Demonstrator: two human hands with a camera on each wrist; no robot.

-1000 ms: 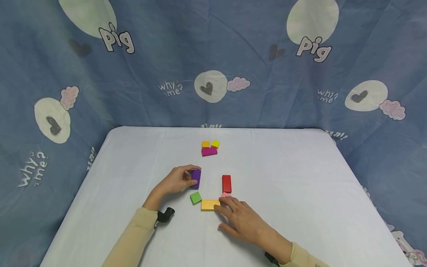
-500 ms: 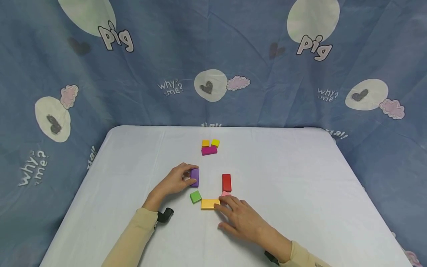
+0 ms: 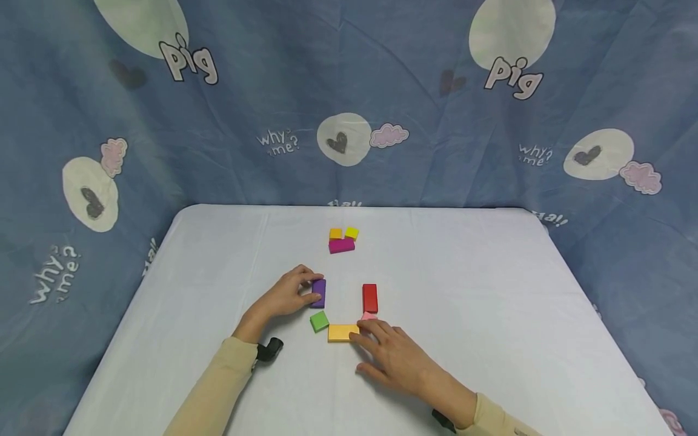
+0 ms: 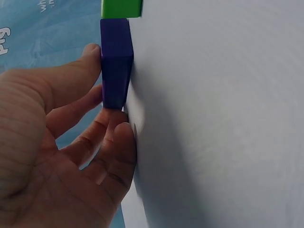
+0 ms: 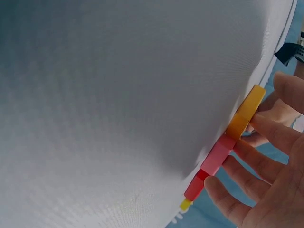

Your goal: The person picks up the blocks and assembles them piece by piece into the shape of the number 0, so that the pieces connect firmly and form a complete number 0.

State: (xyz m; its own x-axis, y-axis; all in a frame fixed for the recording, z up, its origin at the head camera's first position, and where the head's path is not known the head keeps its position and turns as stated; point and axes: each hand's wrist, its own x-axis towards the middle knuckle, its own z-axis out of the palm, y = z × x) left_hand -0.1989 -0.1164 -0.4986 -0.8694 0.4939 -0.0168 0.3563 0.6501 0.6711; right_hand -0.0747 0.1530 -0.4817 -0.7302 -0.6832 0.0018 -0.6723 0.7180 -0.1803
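Note:
My left hand (image 3: 289, 294) holds a purple block (image 3: 319, 293) by its ends, thumb at the near end and fingers at the far one. In the left wrist view the purple block (image 4: 116, 61) stands close beside a green block (image 4: 121, 7). The green block (image 3: 319, 321) sits tilted at the left corner of a yellow-orange block (image 3: 339, 333). My right hand (image 3: 398, 357) lies with relaxed, spread fingers, its fingertips at that block's right end. A pink block (image 5: 218, 154) shows near these fingertips, partly hidden in the head view. Beyond it a red block (image 3: 369, 298) lies lengthwise.
Farther back on the white table (image 3: 463, 272), a magenta block (image 3: 342, 246) lies in front of a small orange block (image 3: 335, 234) and a small yellow block (image 3: 351, 233). A blue printed cloth (image 3: 234, 169) hangs behind the table.
The purple block in my left hand has straightened from a slant, shifted slightly left, then come a little toward the green block. My right hand and the other blocks stay put.

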